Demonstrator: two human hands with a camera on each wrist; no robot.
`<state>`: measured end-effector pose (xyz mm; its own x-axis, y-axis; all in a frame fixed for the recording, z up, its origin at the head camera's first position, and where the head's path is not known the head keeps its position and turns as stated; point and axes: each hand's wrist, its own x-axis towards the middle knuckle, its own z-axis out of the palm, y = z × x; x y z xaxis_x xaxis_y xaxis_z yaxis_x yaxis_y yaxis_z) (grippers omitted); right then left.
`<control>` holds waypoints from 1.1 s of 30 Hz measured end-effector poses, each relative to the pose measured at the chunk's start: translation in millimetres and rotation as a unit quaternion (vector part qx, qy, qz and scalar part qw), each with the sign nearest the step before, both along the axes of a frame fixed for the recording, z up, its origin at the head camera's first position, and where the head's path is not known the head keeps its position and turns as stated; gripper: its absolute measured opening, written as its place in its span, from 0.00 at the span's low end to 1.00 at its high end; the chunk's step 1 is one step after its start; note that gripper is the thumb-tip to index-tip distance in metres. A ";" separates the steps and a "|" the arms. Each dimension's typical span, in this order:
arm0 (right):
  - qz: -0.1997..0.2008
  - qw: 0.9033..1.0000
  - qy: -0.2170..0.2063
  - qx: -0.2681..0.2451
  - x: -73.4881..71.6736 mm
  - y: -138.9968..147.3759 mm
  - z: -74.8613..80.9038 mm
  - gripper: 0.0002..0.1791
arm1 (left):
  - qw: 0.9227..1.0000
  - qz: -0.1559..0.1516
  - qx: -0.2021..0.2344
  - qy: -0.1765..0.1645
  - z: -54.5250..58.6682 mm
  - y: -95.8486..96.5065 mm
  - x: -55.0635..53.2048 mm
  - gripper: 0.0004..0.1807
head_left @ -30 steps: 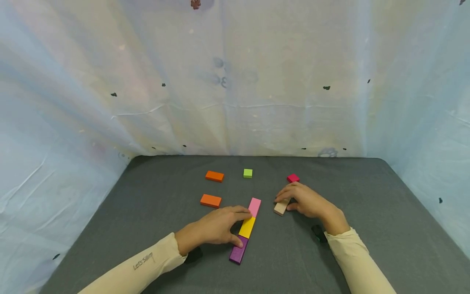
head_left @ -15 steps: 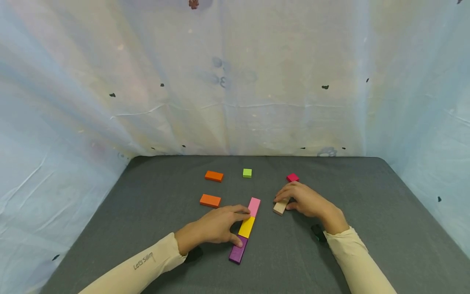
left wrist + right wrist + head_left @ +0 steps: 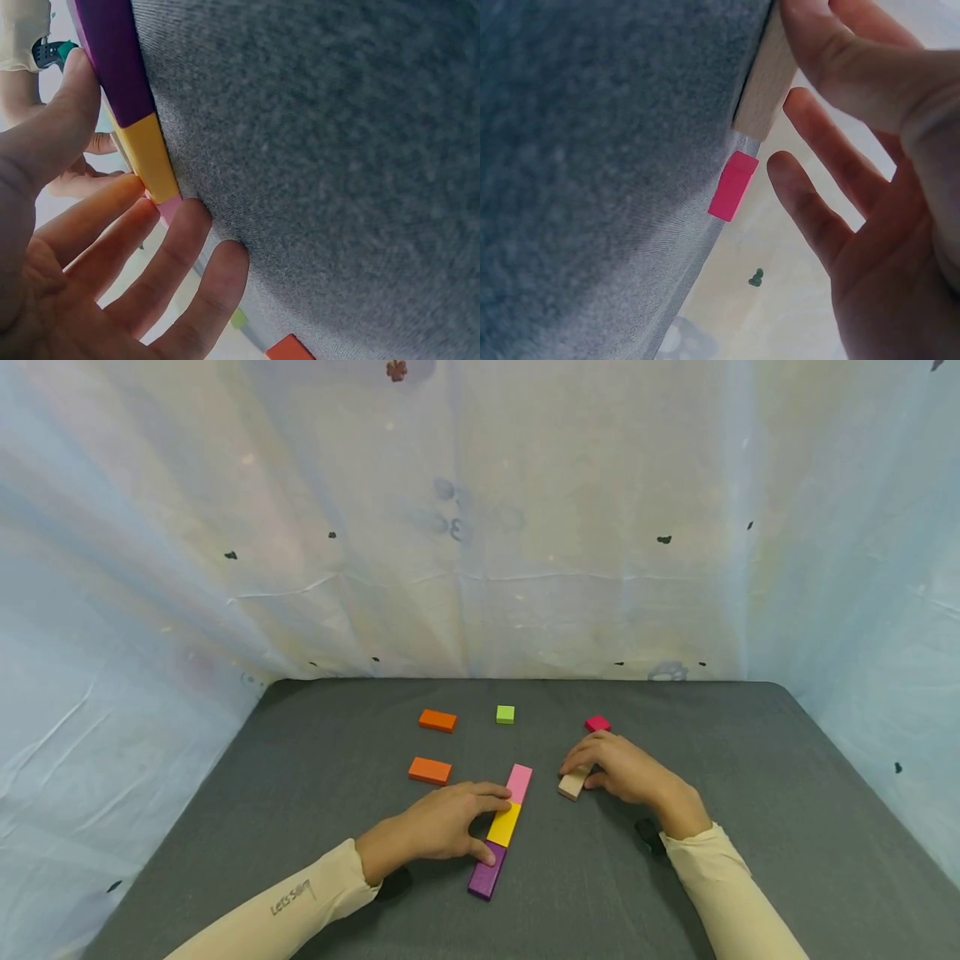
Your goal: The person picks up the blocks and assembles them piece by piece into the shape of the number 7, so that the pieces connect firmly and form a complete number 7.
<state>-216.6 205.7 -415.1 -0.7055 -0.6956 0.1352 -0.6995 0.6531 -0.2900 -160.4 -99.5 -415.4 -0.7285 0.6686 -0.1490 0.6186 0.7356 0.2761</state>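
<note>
Purple (image 3: 487, 872), yellow (image 3: 503, 824) and pink (image 3: 520, 782) blocks lie end to end in a slanting row. My left hand (image 3: 442, 822) is spread beside this row. Its thumb rests on the purple block, and its fingertips touch the row near where yellow meets pink. To the right, my right hand (image 3: 626, 770) pinches a plain wooden block (image 3: 573, 783) between thumb and fingers, low at the table. Part of that block is hidden under the fingers; the right wrist view shows its near end (image 3: 765, 94) and the other fingers loosely extended.
Two orange blocks (image 3: 430, 770) lie left of the row. A small green block (image 3: 506, 714) sits farther back. Just beyond my right hand is a red-pink block (image 3: 598, 723). The dark grey table (image 3: 337, 743) ends at a pale hanging sheet (image 3: 562, 610).
</note>
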 end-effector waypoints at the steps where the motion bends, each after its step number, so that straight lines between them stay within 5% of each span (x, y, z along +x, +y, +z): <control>1: -0.003 1.000 0.000 0.000 0.0 -0.2 0.2 0.20 | 1.000 0.001 0.000 0.000 -0.1 -0.2 0.1 0.41; 22: 0.014 0.998 0.050 -0.017 -3.5 -5.3 11.2 0.21 | 1.000 0.012 0.000 -0.003 -1.3 0.5 1.2 0.40; 33: 0.009 1.000 0.017 -0.022 -6.8 -3.7 22.5 0.19 | 1.000 0.013 -0.006 -0.008 -0.5 2.0 0.2 0.40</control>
<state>-223.4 202.0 -392.6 -0.6867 -0.7018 0.1893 -0.7216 0.6270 -0.2935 -160.1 -97.6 -415.8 -0.7435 0.6470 -0.1693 0.5942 0.7552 0.2767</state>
